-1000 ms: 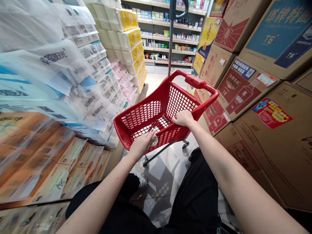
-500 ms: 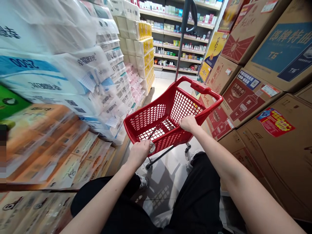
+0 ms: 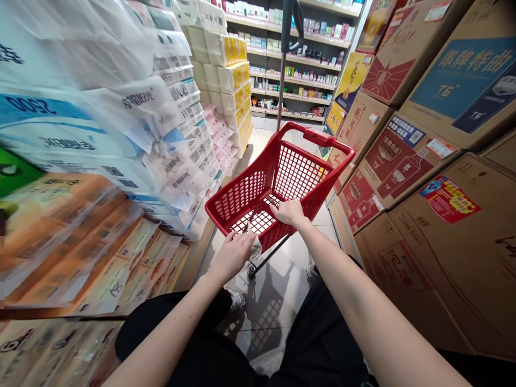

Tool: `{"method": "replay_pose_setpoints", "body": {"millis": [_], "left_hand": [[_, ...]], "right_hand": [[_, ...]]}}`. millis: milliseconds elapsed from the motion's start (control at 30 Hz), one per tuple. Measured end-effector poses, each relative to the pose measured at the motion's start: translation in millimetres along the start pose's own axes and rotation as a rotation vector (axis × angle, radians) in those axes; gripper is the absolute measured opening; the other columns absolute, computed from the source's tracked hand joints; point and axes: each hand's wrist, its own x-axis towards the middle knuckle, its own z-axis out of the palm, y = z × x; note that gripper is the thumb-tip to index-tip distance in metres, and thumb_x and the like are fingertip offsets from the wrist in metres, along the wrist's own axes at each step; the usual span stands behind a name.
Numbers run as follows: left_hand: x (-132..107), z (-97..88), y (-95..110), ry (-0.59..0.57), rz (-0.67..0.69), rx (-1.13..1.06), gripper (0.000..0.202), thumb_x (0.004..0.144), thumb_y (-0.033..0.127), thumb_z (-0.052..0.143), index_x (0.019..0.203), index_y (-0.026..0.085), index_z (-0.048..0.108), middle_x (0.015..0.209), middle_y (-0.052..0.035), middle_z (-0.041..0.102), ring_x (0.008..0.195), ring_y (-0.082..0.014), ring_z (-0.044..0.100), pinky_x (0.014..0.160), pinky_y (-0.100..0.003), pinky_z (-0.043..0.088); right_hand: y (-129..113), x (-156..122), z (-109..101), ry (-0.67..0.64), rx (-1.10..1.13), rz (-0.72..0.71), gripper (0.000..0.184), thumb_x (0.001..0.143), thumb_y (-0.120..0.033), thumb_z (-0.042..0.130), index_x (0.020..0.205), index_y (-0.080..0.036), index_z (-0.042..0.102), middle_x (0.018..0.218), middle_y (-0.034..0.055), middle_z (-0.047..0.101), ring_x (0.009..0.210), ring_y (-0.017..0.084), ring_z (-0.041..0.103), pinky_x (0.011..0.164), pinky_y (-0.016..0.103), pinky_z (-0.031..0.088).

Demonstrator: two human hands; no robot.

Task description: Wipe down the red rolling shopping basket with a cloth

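Note:
A red plastic shopping cart [image 3: 300, 166] with a latticed basket stands at an angle in front of me on a metal frame. My left hand [image 3: 234, 255] is at the basket's near corner, its fingers closed on a crumpled pale cloth [image 3: 255, 248] that lies against the rim. My right hand [image 3: 289, 213] is over the near side rim, off to the right of the left one. Its fingers reach loosely inward over the basket, slightly apart, with nothing visible in them. Through the basket's openings the light floor shows.
Wrapped tissue packs [image 3: 169, 145] are piled along the left, with orange packs [image 3: 76, 231] lower down. Cardboard cartons [image 3: 439, 215] form a wall on the right. Beyond the cart, a grey pole [image 3: 281, 80] rises before stocked shelves [image 3: 298, 54]. My legs straddle the tiled floor [image 3: 266, 306].
My right hand has let go of the side rim and moved left, toward my left hand. The cart has shifted slightly left in view. More of the pale cloth shows at my left hand.

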Motion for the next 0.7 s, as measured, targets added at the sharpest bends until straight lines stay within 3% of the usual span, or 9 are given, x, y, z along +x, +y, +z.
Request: {"method": "replay_pose_setpoints", "body": {"millis": [100, 167, 267, 333, 467, 567, 700], "left_hand": [[-15.1, -4.8, -16.1, -0.001, 0.056, 0.044, 0.034, 0.093, 0.019, 0.038, 0.125, 0.022, 0.051, 0.114, -0.0099, 0.063, 0.115, -0.0229, 0.053, 0.111, -0.047, 0.026], [-18.7, -6.4, -18.9, -0.001, 0.062, 0.074, 0.032, 0.092, 0.017, 0.037, 0.118, 0.021, 0.055, 0.108, -0.0097, 0.063, 0.112, -0.0231, 0.053, 0.112, -0.047, 0.026], [-16.2, -5.6, -12.7, -0.008, 0.053, 0.095, 0.026, 0.092, 0.018, 0.037, 0.107, 0.019, 0.059, 0.1, -0.0109, 0.061, 0.099, -0.024, 0.055, 0.102, -0.044, 0.037], [-13.1, -4.6, -5.8, -0.01, 0.044, 0.1, 0.025, 0.092, 0.019, 0.037, 0.104, 0.018, 0.059, 0.097, -0.0118, 0.06, 0.095, -0.0251, 0.054, 0.093, -0.043, 0.041], [-8.5, -4.6, 7.3, -0.008, 0.028, 0.13, 0.024, 0.091, 0.017, 0.037, 0.1, 0.019, 0.059, 0.094, -0.0122, 0.058, 0.091, -0.026, 0.052, 0.088, -0.043, 0.041], [-3.4, -5.3, 20.0, -0.01, 0.01, 0.163, 0.023, 0.092, 0.019, 0.037, 0.098, 0.018, 0.059, 0.093, -0.0125, 0.058, 0.09, -0.0258, 0.052, 0.086, -0.042, 0.041], [7.1, -2.6, 43.5, -0.007, -0.024, 0.188, 0.023, 0.092, 0.019, 0.037, 0.097, 0.015, 0.058, 0.095, -0.013, 0.058, 0.089, -0.0255, 0.052, 0.084, -0.042, 0.041]], "right_hand": [[-0.9, 1.2, 1.2, -0.002, -0.019, -0.022, 0.061, 0.096, -0.045, 0.022, 0.093, -0.015, 0.075, 0.096, 0.014, 0.073, 0.097, 0.023, 0.066, 0.094, 0.036, 0.033], [-3.0, 2.6, 3.8, -0.012, -0.019, -0.025, 0.059, 0.095, -0.044, 0.024, 0.094, -0.014, 0.075, 0.097, 0.0142, 0.073, 0.097, 0.024, 0.065, 0.093, 0.036, 0.034], [-6.0, 3.7, 9.0, -0.01, -0.007, 0.007, 0.058, 0.094, -0.043, 0.026, 0.093, -0.013, 0.075, 0.096, 0.015, 0.073, 0.095, 0.024, 0.065, 0.098, 0.039, 0.03], [-8.4, 2.3, 12.9, 0.047, -0.001, 0.062, 0.053, 0.092, -0.04, 0.029, 0.092, -0.014, 0.075, 0.098, 0.0152, 0.072, 0.101, 0.025, 0.062, 0.106, 0.044, 0.022], [-17.9, -3.8, 21.5, 0.264, 0.04, 0.269, 0.041, 0.088, -0.035, 0.039, 0.105, -0.018, 0.071, 0.13, 0.0156, 0.058, 0.13, 0.032, 0.041, 0.112, 0.055, 0.004], [-26.0, -4.6, 26.6, 0.347, 0.134, 0.394, 0.041, 0.084, -0.033, 0.046, 0.118, -0.017, 0.064, 0.147, 0.0166, 0.04, 0.141, 0.035, 0.022, 0.11, 0.06, 0.003], [-24.8, 2.2, 30.2, 0.317, 0.278, 0.46, 0.043, 0.079, -0.028, 0.055, 0.12, -0.015, 0.06, 0.152, 0.0187, 0.03, 0.144, 0.036, 0.01, 0.109, 0.063, 0.007]]}}
